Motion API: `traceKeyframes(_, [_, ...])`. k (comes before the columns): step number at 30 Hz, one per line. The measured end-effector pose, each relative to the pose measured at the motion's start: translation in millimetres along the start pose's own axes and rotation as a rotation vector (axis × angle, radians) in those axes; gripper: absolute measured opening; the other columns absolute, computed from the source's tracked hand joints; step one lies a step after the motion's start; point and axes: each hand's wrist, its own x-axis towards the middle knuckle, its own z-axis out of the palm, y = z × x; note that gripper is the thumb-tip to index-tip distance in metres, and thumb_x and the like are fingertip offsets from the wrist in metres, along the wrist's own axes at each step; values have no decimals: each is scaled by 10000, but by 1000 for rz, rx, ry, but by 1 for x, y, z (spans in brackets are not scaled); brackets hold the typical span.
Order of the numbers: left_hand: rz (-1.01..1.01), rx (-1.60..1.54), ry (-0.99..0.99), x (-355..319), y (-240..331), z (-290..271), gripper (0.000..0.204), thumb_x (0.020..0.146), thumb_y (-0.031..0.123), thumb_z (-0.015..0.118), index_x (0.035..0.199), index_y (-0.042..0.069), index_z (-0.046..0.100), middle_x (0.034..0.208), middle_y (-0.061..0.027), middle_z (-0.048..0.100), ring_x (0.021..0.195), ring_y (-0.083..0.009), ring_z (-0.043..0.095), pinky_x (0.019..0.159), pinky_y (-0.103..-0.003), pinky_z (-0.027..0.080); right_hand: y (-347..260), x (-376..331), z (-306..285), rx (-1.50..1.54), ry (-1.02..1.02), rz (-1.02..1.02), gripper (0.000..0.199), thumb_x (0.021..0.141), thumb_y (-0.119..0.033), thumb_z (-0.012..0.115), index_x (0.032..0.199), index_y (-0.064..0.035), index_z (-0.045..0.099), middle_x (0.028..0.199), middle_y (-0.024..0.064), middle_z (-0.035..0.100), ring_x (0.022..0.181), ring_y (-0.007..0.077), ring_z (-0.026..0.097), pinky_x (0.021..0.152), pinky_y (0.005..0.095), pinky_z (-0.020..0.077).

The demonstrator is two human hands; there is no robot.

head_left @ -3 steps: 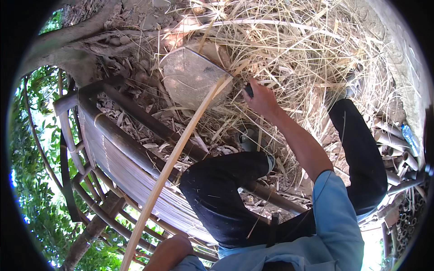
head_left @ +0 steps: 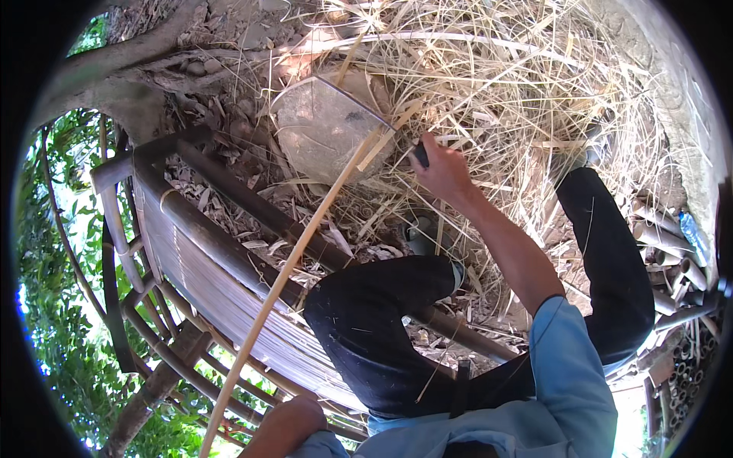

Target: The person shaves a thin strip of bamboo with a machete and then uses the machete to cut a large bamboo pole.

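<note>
Right hand is curled round a black handle, the fingers closed on it; the left hand is cut off by the lower edge, so whether it is spread or pinching cannot be told. Only the bent left arm is shown. Compared with the earlier frame, the right hand has been kept almost in place, while the long pale strip is seen narrower, as if turned on its edge, with its lower end moved slightly left. Its upper end is set just left of the right hand, over the stone; its lower end is lost past the left arm. A thin dark blade is stretched across the stone, up and left of the right hand; its join with the handle cannot be made out. Straw is scattered beyond the right hand. Far to that hand's right, a blue bottle is seen, too small for any marking to be read.
</note>
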Motion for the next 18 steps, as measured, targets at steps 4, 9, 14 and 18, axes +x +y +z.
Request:
traceKeyframes(4, [108, 371, 136, 12, -3, 8, 255, 1066, 211, 397, 827, 134, 440, 656, 40, 317, 500, -85, 311, 371, -226, 254, -79, -28, -12, 240, -45, -97, 292, 997, -266, 612, 1104, -14, 509, 711, 122, 623, 543, 242, 645, 453, 333, 552])
traceKeyframes(9, [157, 585, 70, 19, 11, -23, 266, 1080, 254, 357, 863, 132, 452, 662, 38, 331, 522, -78, 334, 378, -229, 269, -93, -27, -11, 268, 166, -261, 251, 978, -225, 649, 1044, -27, 510, 724, 131, 644, 540, 249, 656, 455, 353, 552])
traceKeyframes(14, [174, 791, 53, 19, 35, -52, 264, 1070, 279, 386, 865, 134, 467, 658, 37, 341, 523, -76, 341, 390, -224, 271, -79, -9, -8, 362, -8, -70, 240, 978, -236, 643, 985, -42, 502, 746, 147, 652, 547, 249, 659, 451, 359, 542])
traceKeyframes(18, [43, 446, 83, 0, 15, -23, 283, 1068, 288, 405, 843, 132, 475, 654, 38, 350, 512, -73, 334, 396, -222, 265, -46, 15, 17, 270, 53, -60, 299, 982, -280, 646, 1074, -30, 511, 756, 177, 665, 585, 273, 684, 450, 359, 548])
